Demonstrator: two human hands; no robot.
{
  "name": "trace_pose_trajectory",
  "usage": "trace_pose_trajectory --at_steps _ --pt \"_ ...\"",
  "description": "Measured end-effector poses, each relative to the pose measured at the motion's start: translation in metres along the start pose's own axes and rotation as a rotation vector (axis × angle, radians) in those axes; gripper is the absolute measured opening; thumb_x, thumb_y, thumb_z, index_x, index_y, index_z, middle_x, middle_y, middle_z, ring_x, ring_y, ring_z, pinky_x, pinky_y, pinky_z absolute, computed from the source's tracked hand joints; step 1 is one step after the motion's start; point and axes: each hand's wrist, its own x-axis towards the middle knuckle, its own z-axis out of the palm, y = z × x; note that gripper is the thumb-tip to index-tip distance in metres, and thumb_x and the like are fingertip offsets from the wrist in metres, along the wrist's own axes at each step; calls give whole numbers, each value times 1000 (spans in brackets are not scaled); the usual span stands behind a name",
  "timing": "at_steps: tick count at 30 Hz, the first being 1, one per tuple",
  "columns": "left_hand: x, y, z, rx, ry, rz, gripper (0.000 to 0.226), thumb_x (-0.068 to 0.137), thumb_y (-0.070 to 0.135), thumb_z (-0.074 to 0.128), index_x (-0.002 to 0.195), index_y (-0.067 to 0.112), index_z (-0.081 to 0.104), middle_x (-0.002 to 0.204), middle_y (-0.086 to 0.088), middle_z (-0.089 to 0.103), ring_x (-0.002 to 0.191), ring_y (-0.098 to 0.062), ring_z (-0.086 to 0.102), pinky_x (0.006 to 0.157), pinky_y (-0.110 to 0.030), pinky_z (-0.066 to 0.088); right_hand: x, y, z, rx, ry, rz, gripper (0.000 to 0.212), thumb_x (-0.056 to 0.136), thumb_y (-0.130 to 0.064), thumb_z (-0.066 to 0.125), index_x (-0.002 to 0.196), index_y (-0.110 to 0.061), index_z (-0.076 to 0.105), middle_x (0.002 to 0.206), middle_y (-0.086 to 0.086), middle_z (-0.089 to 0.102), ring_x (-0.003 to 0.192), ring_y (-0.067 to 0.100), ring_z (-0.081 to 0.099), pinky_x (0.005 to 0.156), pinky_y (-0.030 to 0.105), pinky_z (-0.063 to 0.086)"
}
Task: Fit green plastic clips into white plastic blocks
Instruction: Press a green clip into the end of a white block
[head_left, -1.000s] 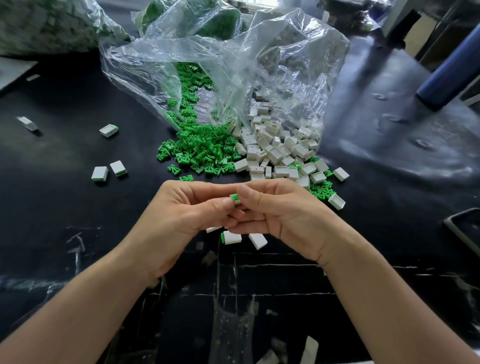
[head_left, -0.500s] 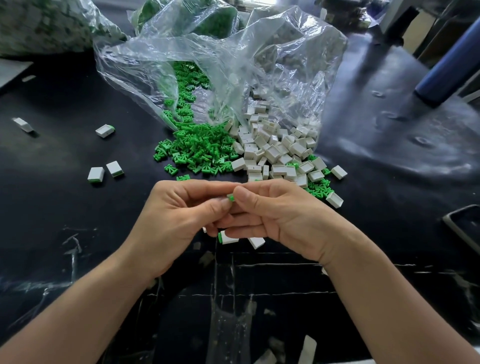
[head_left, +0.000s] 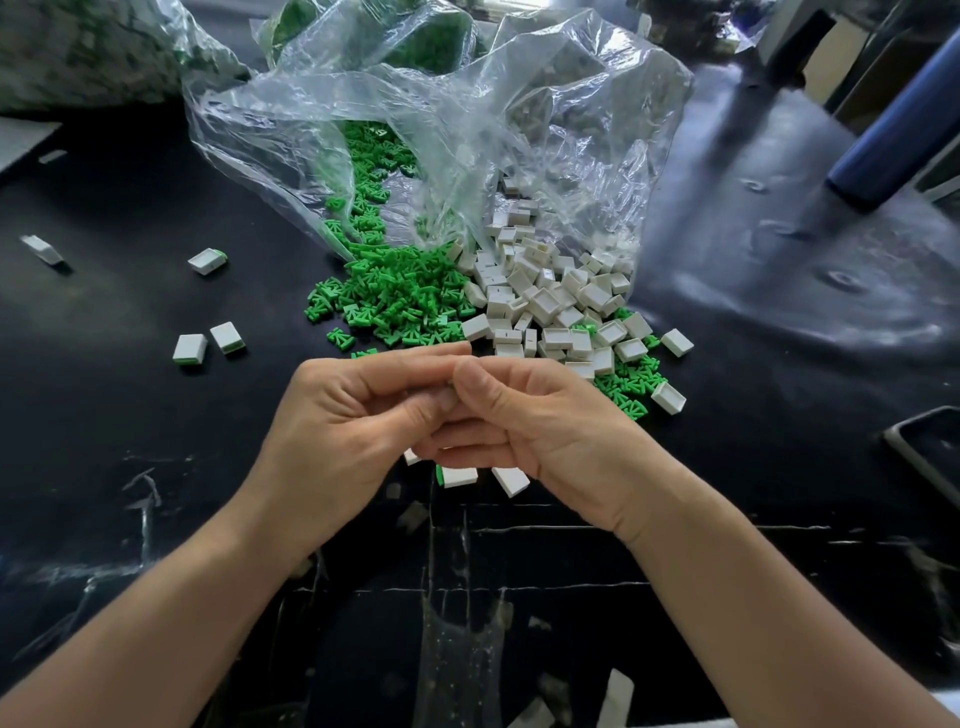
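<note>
Over desk (head_left: 130, 415), left hand (head_left: 337, 426) and right hand (head_left: 540, 431) meet, fingers (head_left: 478, 384) curled narrow, thumb tips pressed together. Anything pinched is hidden, cannot tell. Green clips (head_left: 395, 301) heaped just beyond fingers, leftward; white blocks (head_left: 545, 301) beyond, rightward. Two loose blocks (head_left: 460, 477) lie under fingers.

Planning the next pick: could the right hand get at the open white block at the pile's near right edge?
Probably yes. The white block lies uncovered just right of the right hand, only loose green clips between, though that hand is curled against the left hand.
</note>
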Motion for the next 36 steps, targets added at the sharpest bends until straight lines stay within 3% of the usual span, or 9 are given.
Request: trace_pose_trajectory --at_steps 3,6,9,15,22,27,31,36 --pt "0 2 1 22 18 -5 26 68 19 64 91 28 72 102 9 71 93 -10 68 73 -18 53 0 2 2 -57 11 -13 54 78 -44 49 109 -2 60 92 12 68 87 22 67 88 37 52" --pt "-1 5 1 16 22 -4 24 67 20 74 90 27 73 97 8 73 59 -8 64 55 -17 51 0 -1 3 -89 50 -46 48 77 -45 49 103 -7 63 83 1 66 79 13 63 81 30 51" --pt "-1 5 4 -19 66 22 20 71 12 69 89 22 73 68 10 70 41 -6 51 41 -13 42 2 1 7 -170 153 -97 53 77 -46 47 105 -4 64 78 -2 60 70 4 52 72 23 45" --pt "0 2 10 -111 115 42 25 71 9 57 90 19 71 53 11 64 38 -3 51 38 -10 36 2 4 16 -150 262 -187 38 76 -45 50 80 -12 69 61 -10 55 61 3 48 62 16 43" --pt "0 -6 7 -97 122 0 26 72 8 66 92 22 74 47 1 60 35 -8 48 37 -9 31 1 4 21 -158 293 -222 31 76 -44 51 73 -19 69 58 -11 59 58 0 47 59 12 42" --pt "0 -7 7 -102 130 -22 26 67 27 64 90 23 75 46 -1 59 34 -9 47 37 -10 29 1 4 22 -164 301 -254 30 78 -42 50 71 -20 69 56 -12 61 57 -1 46 59 11 41" --pt "1 -8 9 -128 157 -66 23 69 14 65 88 22 75 44 -2 58 32 -10 45 36 -10 27 1 4 24 -168 312 -275 27 79 -41 50 68 -25 69 55 -13 61 55 -2 47 58 10 41" --pt "1 -8 11 -132 148 -74 26 65 18 67 89 22 75 45 -1 59 32 -9 45 36 -11 25 0 5 24 -182 318 -315 27 89 -30 51 68 -26 68 53 -15 61 56 -6 56 59 5 40"
